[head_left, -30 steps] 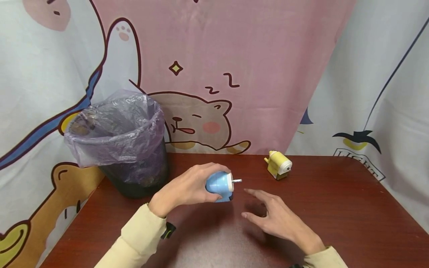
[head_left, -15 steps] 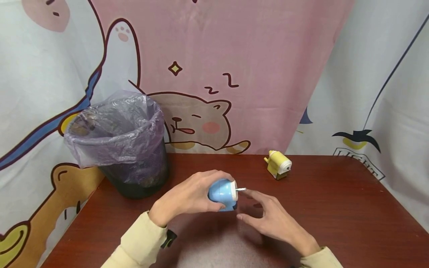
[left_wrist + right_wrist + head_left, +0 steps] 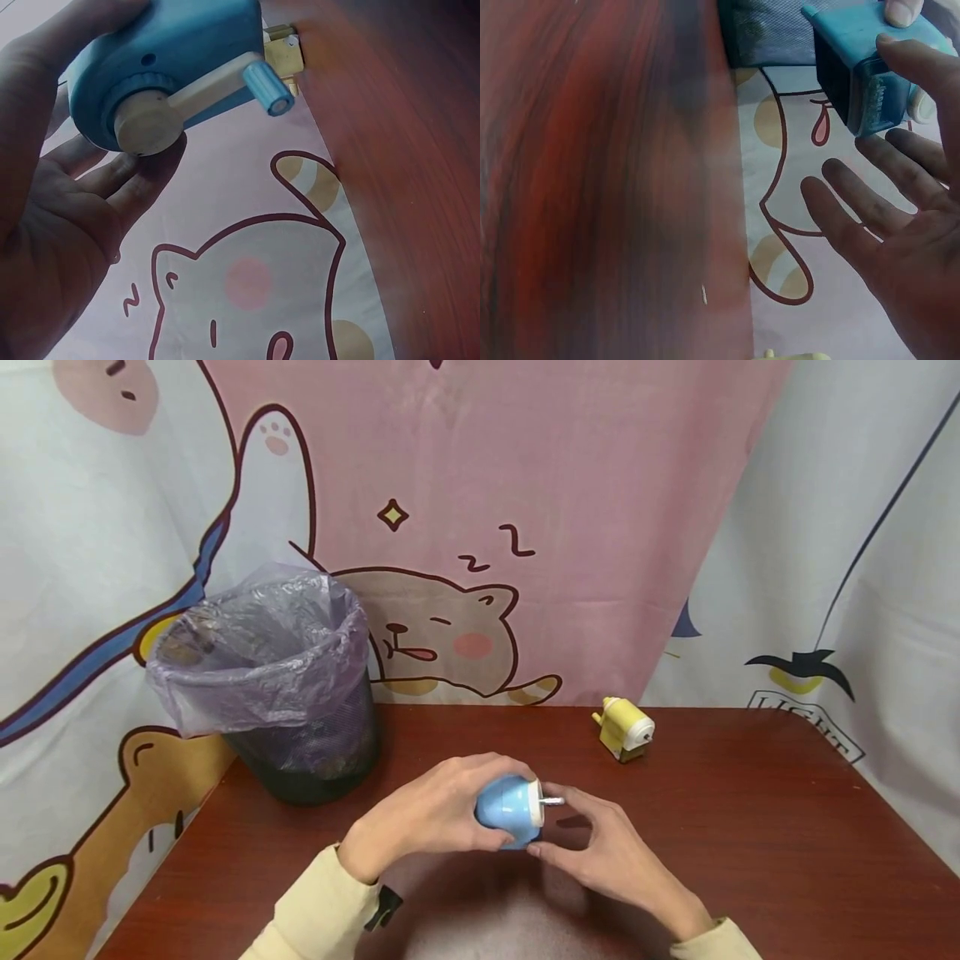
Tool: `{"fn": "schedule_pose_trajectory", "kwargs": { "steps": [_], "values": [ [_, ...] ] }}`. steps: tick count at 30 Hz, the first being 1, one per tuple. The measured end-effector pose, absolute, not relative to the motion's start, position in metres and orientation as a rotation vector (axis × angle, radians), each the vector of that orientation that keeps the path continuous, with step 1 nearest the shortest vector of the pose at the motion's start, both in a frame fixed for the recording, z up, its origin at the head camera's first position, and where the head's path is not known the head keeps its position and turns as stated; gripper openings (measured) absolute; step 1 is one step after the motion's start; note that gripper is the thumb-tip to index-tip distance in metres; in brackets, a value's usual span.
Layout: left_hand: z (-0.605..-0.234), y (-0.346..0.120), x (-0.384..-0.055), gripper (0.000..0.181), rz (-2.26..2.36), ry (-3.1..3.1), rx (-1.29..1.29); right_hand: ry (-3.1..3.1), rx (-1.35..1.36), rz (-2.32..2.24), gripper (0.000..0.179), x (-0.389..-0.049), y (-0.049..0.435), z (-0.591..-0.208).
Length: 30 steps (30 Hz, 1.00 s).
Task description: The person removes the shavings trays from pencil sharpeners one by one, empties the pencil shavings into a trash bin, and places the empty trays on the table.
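Note:
A blue hand-crank pencil sharpener is held above the table, tipped so that its white end faces right. My left hand grips it, thumb on the near side and fingers over the far side. Its pale crank arm with a ribbed blue handle shows in the left wrist view. From the white end sticks out a short, thin silvery stick. My right hand is beside that end, thumb tip right at the sharpener's lower edge. In the right wrist view its other fingers are extended below the dark shavings drawer.
A yellow pencil sharpener stands at the back right of the reddish-brown table. At the back left is a dark mesh bin lined with a purple plastic bag. A printed curtain hangs behind the table.
My left hand has moved right and lower in the view with the blue sharpener. My right hand has shifted slightly left, and its thumb tip is now at the sharpener's edge.

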<state>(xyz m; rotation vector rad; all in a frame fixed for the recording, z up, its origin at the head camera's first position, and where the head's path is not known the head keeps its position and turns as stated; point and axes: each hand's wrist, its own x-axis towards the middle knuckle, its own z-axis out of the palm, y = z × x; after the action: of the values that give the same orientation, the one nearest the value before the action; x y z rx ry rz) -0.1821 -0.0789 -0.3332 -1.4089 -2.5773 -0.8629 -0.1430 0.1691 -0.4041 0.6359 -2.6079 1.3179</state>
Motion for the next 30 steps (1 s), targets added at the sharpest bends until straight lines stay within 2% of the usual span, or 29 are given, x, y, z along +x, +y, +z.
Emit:
{"fn": "schedule_pose_trajectory", "kwargs": {
  "steps": [9, 20, 30],
  "values": [
    [-0.333, -0.0785, -0.1793, 0.063, -0.891, -2.564, -1.433, -2.544, 0.536, 1.8, 0.072, -0.1413, 0.1681, -0.4029],
    [-0.3363, -0.0796, -0.1785, 0.063, -0.965, -2.545, -1.463, -2.496, 0.632, 1.891, 0.059, -0.1443, 0.168, -0.4037],
    [-0.3383, -0.0817, -0.1779, 0.062, -0.97, -2.541, -1.474, -2.492, 0.602, 1.898, 0.061, -0.1449, 0.1657, -0.4051]
  ]
}}
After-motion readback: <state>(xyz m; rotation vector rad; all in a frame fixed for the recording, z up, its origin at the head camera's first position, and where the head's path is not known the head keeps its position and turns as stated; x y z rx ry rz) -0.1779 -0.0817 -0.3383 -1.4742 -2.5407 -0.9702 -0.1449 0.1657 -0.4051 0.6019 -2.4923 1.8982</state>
